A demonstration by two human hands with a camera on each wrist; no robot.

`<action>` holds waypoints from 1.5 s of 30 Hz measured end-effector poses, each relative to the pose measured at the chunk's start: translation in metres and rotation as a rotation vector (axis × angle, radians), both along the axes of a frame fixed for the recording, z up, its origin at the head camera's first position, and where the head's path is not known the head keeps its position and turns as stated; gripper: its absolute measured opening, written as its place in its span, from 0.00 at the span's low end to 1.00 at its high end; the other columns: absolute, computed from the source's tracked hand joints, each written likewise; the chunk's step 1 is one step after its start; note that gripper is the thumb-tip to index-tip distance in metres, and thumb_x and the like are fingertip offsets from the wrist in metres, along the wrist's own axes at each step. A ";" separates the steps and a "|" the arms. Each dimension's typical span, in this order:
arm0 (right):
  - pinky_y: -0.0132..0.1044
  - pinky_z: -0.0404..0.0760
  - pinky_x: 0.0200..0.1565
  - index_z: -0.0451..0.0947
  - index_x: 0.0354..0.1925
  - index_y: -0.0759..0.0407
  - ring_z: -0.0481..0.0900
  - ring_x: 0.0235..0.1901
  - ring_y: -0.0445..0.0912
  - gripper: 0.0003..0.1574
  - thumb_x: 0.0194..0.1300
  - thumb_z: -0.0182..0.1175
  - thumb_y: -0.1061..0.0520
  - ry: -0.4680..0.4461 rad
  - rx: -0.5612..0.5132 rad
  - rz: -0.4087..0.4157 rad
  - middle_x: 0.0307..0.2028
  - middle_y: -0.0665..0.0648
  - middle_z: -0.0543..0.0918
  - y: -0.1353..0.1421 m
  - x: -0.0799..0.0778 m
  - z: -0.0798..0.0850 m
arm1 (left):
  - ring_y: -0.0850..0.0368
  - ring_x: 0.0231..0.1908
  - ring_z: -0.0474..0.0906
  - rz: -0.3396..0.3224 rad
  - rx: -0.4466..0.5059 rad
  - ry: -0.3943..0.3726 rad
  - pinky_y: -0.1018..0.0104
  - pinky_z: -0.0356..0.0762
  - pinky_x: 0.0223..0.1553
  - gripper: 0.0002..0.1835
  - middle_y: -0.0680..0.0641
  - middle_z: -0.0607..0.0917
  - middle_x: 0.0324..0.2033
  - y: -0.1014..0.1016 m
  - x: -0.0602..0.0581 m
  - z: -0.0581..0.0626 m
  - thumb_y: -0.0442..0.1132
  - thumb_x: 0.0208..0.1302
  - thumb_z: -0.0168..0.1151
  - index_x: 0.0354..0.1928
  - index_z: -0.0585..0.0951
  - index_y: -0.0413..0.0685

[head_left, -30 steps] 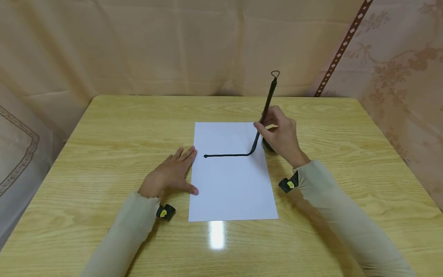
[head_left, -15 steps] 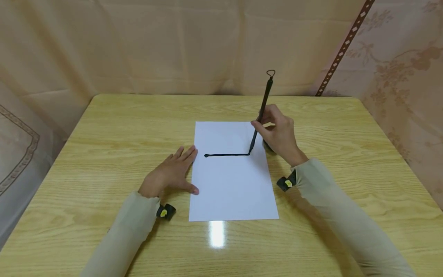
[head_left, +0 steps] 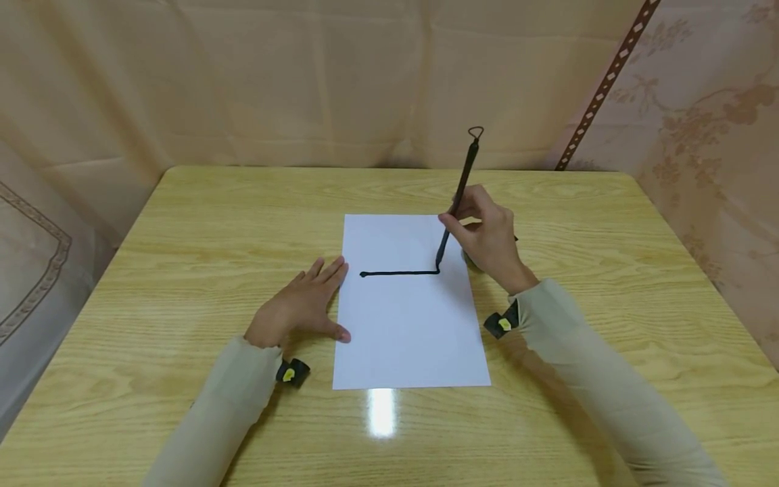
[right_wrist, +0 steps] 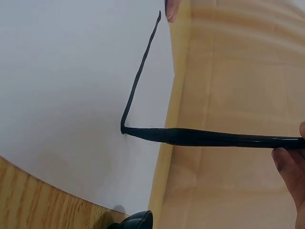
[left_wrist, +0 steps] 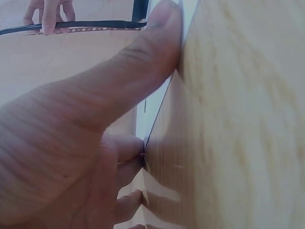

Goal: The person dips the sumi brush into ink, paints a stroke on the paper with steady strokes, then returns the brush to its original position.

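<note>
My right hand (head_left: 489, 233) pinches a black calligraphy brush (head_left: 463, 182) by its lower handle, the looped end pointing up. In the right wrist view the brush's bristles (right_wrist: 143, 134) meet the white paper (right_wrist: 71, 71) at the right end of a black ink stroke (right_wrist: 139, 71). Seen from the head, that stroke runs straight across the upper half of the sheet. My left hand (head_left: 298, 308) lies flat with fingers spread, its fingertips and thumb on the paper's left edge. The left wrist view shows the thumb (left_wrist: 143, 57) along that edge.
A small dark round container (right_wrist: 136, 220) stands by the paper's right edge, mostly hidden behind my right hand in the head view. The wooden table (head_left: 201, 230) bears everything. Behind it hangs a beige curtain (head_left: 274, 81).
The brush has shifted slightly left and become more upright, its tip drawing up a little at the stroke's right end. My right hand moved slightly left with it. The left hand stays still.
</note>
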State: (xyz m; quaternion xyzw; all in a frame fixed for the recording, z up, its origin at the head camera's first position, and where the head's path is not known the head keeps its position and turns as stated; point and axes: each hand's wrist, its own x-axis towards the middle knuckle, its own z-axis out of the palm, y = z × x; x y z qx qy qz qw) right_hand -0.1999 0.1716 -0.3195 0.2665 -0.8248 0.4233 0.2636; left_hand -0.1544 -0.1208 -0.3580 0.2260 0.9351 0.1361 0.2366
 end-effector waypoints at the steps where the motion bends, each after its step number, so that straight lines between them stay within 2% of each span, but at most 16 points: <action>1: 0.16 0.76 0.30 0.72 0.40 0.70 0.84 0.29 0.53 0.15 0.57 0.66 0.66 0.001 0.001 -0.001 0.30 0.64 0.84 0.000 0.000 0.000 | 0.38 0.74 0.31 0.000 -0.001 0.000 0.38 0.40 0.70 0.65 0.44 0.39 0.76 0.000 0.000 0.000 0.61 0.47 0.71 0.75 0.41 0.42; 35: 0.16 0.77 0.29 0.71 0.40 0.69 0.84 0.29 0.52 0.16 0.57 0.66 0.66 -0.030 -0.013 0.006 0.30 0.63 0.83 -0.005 0.003 -0.001 | 0.39 0.74 0.30 0.001 -0.017 -0.002 0.39 0.40 0.71 0.66 0.46 0.37 0.76 0.002 -0.001 0.001 0.61 0.46 0.72 0.75 0.40 0.43; 45: 0.18 0.78 0.29 0.71 0.41 0.69 0.84 0.30 0.51 0.16 0.57 0.67 0.65 -0.070 -0.020 -0.015 0.31 0.63 0.84 -0.005 0.003 -0.001 | 0.39 0.74 0.29 0.011 -0.007 -0.021 0.39 0.39 0.71 0.65 0.46 0.38 0.76 0.001 -0.001 0.002 0.61 0.47 0.71 0.75 0.39 0.43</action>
